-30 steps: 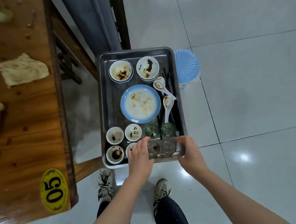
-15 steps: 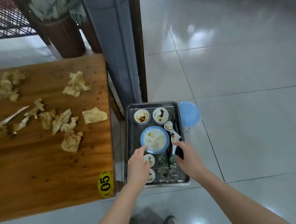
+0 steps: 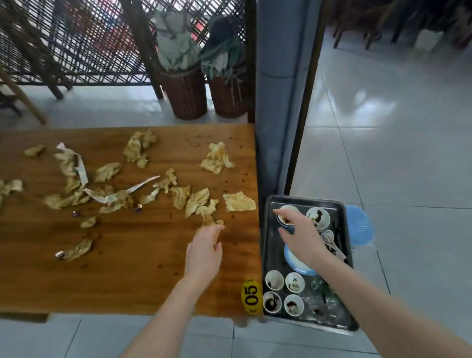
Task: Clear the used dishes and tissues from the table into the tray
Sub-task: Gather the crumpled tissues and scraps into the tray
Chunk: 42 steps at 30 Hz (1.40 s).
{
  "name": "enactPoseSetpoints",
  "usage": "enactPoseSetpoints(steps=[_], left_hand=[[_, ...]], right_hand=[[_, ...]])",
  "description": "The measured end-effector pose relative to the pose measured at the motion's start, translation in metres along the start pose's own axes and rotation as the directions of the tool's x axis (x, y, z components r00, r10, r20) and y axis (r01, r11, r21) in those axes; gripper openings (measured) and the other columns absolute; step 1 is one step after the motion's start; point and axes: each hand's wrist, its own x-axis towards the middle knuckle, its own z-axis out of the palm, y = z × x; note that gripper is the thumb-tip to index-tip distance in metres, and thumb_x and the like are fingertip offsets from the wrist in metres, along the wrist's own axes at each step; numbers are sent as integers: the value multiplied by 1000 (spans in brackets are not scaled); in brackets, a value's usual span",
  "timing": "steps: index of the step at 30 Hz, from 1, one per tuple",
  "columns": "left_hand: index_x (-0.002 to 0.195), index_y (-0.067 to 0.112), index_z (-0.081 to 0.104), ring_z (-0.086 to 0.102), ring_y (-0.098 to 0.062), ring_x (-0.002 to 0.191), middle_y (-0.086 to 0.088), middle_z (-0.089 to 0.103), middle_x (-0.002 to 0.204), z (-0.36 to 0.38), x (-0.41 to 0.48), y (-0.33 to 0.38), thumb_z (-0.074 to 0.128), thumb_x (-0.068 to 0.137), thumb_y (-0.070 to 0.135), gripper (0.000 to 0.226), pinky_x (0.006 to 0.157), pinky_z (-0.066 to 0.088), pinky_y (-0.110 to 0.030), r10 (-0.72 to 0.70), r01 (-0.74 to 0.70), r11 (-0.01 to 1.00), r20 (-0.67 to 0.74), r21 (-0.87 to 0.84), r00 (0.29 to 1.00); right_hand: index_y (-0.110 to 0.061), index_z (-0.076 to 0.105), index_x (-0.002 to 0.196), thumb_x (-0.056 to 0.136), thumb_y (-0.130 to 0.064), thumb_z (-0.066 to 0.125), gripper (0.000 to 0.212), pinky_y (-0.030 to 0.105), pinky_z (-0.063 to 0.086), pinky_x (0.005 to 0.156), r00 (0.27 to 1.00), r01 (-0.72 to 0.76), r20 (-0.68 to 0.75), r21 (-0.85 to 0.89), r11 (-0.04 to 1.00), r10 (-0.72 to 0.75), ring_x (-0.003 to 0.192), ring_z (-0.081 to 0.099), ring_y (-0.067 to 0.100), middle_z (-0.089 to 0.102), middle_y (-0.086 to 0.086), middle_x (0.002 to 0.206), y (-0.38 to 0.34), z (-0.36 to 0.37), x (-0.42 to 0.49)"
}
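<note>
One tray (image 3: 267, 258), two bowls (image 3: 319, 218), one plate (image 3: 290, 257), four small cups (image 3: 274, 280), two spoons (image 3: 328, 237), perhaps twenty crumpled tissues (image 3: 239, 202).

Crumpled tissues (image 3: 217, 157) lie scattered across the surface (image 3: 122, 270). Just right of it sits a tray (image 3: 267, 251): two bowls (image 3: 319, 218) at its far end, a plate (image 3: 293, 263) mid-tray, four small cups (image 3: 274, 280) near-left, glasses (image 3: 315, 285) to their right. A stool (image 3: 359, 224) stands right of the tray.

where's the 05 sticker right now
In the head view, the yellow 05 sticker sits at the near right corner of the table, just left of the tray and its small cups.
</note>
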Motion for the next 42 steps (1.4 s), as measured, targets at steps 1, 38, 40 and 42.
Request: enactPoseSetpoints(steps=[1,38,40,42], left_hand=[[124,28,56,59,-18,104,5,57,123,-13,4,-12,54,92,7,38,90,49,-38,-7,7,1000,-6,7,1000],[127,33,55,48,-11,122,8,48,133,-84,134,-178,58,91,10,42,96,40,-24,-169,177,980,86,-94,982],[127,34,55,49,-10,119,6,48,134,-89,142,-180,57,92,11,41,95,42,-24,-145,155,984,109,-90,983],[126,33,55,53,-10,113,5,48,133,-95,153,-181,57,92,11,40,92,45,-22,-114,126,988,123,-92,986]], right_hand=[[-21,56,129,87,-6,60,44,26,35,101,1000,12,-6,-1,1000,-12,121,49,16,57,-2,127,-12,8,7],[-24,54,117,82,-15,63,38,30,49,84,917,-175,294,-315,933,271,102,54,17,49,-4,113,-77,188,128],[-22,58,110,84,-12,60,28,30,48,86,919,-219,263,-279,935,294,102,53,16,52,-3,110,-78,185,129],[-20,61,107,85,-7,57,26,32,49,87,922,-255,227,-251,934,313,101,54,16,54,-2,109,-81,178,133]])
